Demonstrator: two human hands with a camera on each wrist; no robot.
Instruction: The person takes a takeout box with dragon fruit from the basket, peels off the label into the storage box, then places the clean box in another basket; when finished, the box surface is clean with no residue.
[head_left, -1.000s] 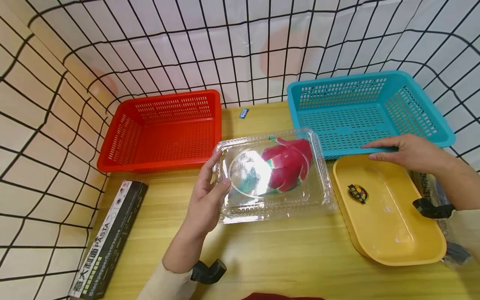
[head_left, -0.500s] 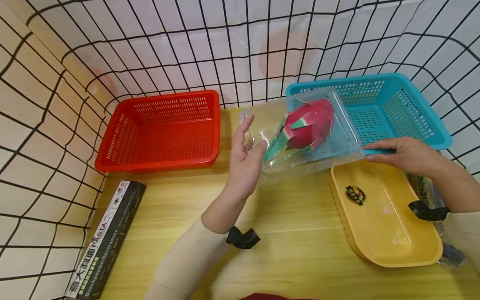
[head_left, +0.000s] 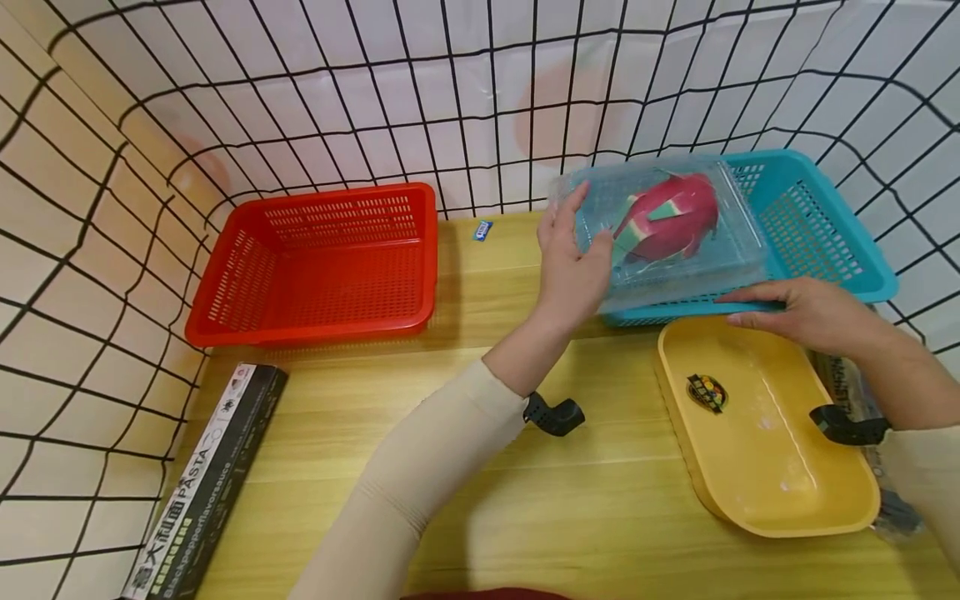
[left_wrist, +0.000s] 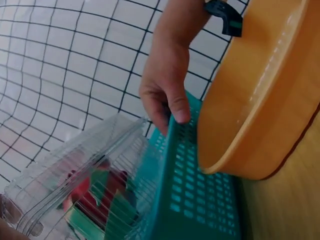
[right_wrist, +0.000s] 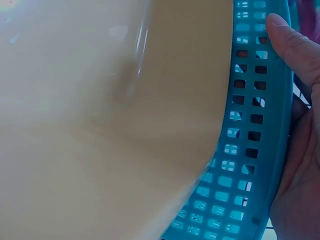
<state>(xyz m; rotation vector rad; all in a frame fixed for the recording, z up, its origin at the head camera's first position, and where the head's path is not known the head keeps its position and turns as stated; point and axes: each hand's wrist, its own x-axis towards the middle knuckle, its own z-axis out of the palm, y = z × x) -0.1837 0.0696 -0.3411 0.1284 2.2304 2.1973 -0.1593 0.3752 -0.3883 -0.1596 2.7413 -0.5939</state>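
Observation:
My left hand point(head_left: 573, 262) grips the left end of a clear plastic clamshell box point(head_left: 720, 258). A pink dragon fruit point(head_left: 675, 217) with green-tipped scales shows through its lid. The box is over the left part of the blue basket point(head_left: 847, 250), slightly tilted; whether it touches the basket floor I cannot tell. My right hand point(head_left: 817, 317) pinches the basket's front rim between thumb and fingers. In the left wrist view the clamshell point(left_wrist: 55, 175) leans at the basket's open side. The right wrist view shows the thumb on the perforated wall point(right_wrist: 250, 120).
A yellow tray point(head_left: 765, 500) stands in front of the blue basket. At the left are a red basket point(head_left: 315, 329) and a pasta box point(head_left: 202, 492). A small blue-and-white packet point(head_left: 482, 231) lies between the baskets. Black wire mesh point(head_left: 465, 125) encloses the back and sides.
My left hand has carried the clamshell box with the dragon fruit to the right and away from me, over the blue basket. The right hand has stayed on the basket's rim.

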